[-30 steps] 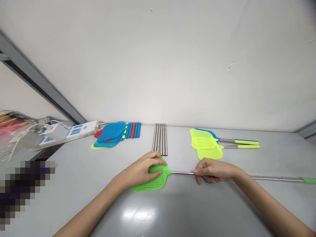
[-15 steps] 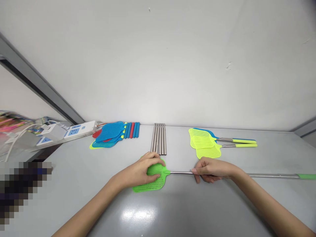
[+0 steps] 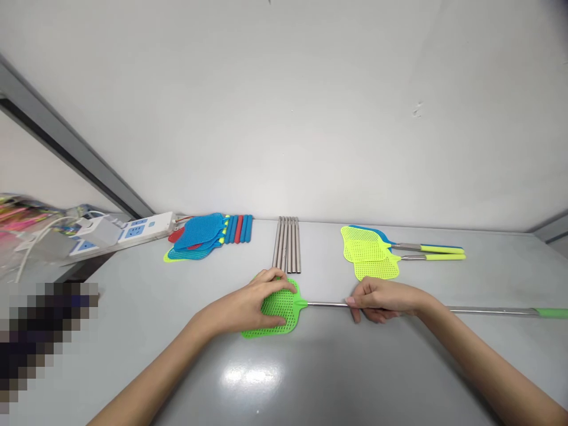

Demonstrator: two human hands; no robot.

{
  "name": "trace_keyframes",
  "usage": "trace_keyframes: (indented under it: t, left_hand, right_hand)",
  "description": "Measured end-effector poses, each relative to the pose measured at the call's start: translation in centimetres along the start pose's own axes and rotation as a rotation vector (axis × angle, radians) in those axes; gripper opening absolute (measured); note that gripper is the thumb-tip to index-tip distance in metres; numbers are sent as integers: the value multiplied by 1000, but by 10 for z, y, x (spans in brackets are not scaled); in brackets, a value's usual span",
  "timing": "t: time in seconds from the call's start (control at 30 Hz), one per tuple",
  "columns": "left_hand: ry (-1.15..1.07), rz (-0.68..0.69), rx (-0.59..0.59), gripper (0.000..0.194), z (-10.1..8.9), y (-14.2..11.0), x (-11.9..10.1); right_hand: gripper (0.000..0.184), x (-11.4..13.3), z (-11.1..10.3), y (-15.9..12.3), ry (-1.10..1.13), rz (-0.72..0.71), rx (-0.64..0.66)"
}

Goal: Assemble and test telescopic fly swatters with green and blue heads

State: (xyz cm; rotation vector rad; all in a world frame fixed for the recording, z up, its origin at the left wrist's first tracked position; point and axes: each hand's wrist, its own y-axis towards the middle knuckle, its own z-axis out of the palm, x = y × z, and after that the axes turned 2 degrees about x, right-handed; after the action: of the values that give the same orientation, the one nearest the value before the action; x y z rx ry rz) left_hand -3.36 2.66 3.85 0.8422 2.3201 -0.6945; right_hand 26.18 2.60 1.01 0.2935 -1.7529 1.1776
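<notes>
A green fly swatter lies across the grey table (image 3: 310,378), its mesh head (image 3: 279,313) at the centre and its metal rod (image 3: 479,309) stretched out to the right, ending in a green grip (image 3: 552,312). My left hand (image 3: 248,305) lies over the mesh head with fingers curled around its edges, holding it. My right hand (image 3: 379,299) is closed around the rod a short way right of the head.
Behind my hands lie several bare metal rods (image 3: 287,251). Back left is a pile of blue, red and yellow mesh heads (image 3: 197,239) beside coloured grips (image 3: 239,228). Back right lie finished yellow and blue swatters (image 3: 377,254). A power strip (image 3: 133,231) sits far left.
Both hands and the green swatter stay almost where they were. Only the view shifts slightly.
</notes>
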Motion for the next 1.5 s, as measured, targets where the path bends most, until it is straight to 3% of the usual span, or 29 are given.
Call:
trace_keyframes:
  t: [0.67,0.93,1.07,1.3,1.5]
  left_hand:
    - [6,61,-19,64,4,0,6]
    - [8,64,-86,73,10,3,10]
    - [50,84,-116,63,14,4,9]
    - [129,107,-222,23,24,13,6]
    - [181,130,-298,18,31,18,7]
  right_hand:
    - [39,-2,-1,1,4,15,7]
    - [38,2,1,0,15,14,-1]
    - [39,2,1,0,4,21,-3]
    - [41,-1,0,3,1,14,-13]
    - [39,-3,-1,3,11,1,-15]
